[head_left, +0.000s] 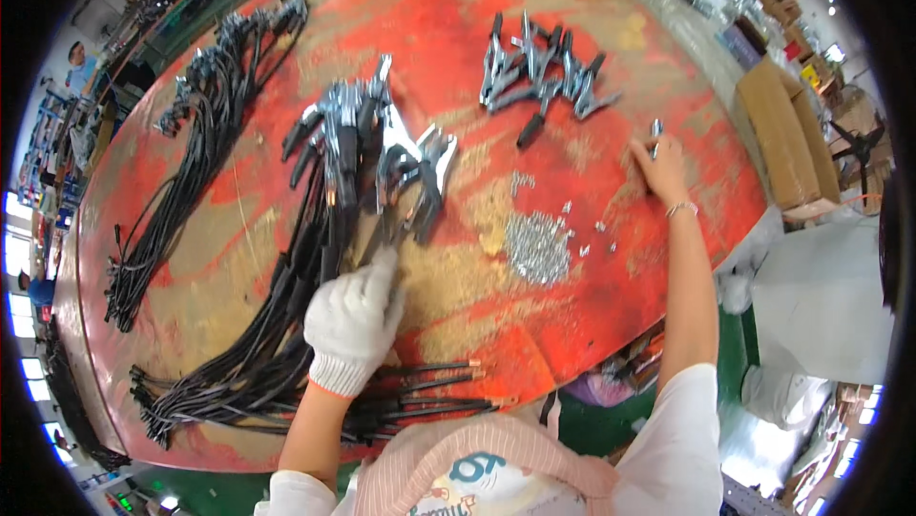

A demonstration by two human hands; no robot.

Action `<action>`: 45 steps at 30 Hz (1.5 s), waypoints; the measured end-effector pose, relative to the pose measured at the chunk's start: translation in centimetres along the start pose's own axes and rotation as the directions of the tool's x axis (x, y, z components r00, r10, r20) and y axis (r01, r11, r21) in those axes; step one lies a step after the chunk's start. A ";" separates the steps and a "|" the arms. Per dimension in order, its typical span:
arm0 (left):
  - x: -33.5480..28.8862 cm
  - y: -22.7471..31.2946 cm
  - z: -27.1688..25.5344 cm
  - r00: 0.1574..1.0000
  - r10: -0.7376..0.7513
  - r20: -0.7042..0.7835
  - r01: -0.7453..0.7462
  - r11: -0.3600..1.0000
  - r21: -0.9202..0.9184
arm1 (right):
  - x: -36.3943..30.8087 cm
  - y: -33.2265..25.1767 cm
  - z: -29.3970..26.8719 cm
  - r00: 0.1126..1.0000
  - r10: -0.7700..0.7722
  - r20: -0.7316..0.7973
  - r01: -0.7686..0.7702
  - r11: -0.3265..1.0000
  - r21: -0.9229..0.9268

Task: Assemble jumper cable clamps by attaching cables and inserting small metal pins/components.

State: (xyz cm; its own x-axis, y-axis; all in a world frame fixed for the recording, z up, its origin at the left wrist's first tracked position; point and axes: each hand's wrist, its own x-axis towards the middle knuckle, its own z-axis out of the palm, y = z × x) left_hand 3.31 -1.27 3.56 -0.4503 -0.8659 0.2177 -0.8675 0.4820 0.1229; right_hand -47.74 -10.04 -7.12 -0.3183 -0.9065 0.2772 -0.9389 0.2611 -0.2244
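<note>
My left hand (353, 320), in a white knit glove, is closed beside a pile of metal spring clamps (401, 148) with black handles. A dark, blurred, narrow piece (380, 237) rises from its fingertips; what it belongs to is unclear. Black cables (277, 301) run from the pile down past the glove toward the near edge. Out to the right, my bare right hand (660, 170) is closed around a small shiny metal cylinder (656, 126), its upper end showing above the fingers. Between the hands lies a heap of small silvery screws or similar fasteners (539, 247).
Loose clamps (539, 72) lie at the far middle of the red, worn table (611, 301). A second bundle of black cables with clamps (210, 144) stretches along the left. Cable ends with bare copper (474, 363) point right near my body. A cardboard box (787, 139) stands beyond the right edge.
</note>
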 end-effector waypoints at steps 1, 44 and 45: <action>-1.4 0.4 -0.3 0.997 0.079 -0.007 -0.079 0.993 -0.088 | -0.1 0.9 0.4 0.999 -0.040 -0.003 0.040 0.999 0.003; -1.3 6.0 0.0 0.831 0.040 0.555 0.407 0.636 -0.656 | -25.8 -22.3 -8.5 0.995 0.072 -0.071 0.080 -0.136 0.987; -1.2 5.7 0.0 0.808 0.041 0.588 0.464 0.571 -0.677 | -26.0 -22.3 -8.5 0.996 0.053 -0.074 0.079 -0.104 0.991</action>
State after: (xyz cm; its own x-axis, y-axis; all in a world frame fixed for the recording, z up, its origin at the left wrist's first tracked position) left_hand -1.11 2.54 3.95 -0.5236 -0.7582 -0.3886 -0.5612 -0.0363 0.8269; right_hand -19.66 10.58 -1.35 -0.3763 -0.8644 0.3334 0.2027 -0.4279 -0.8808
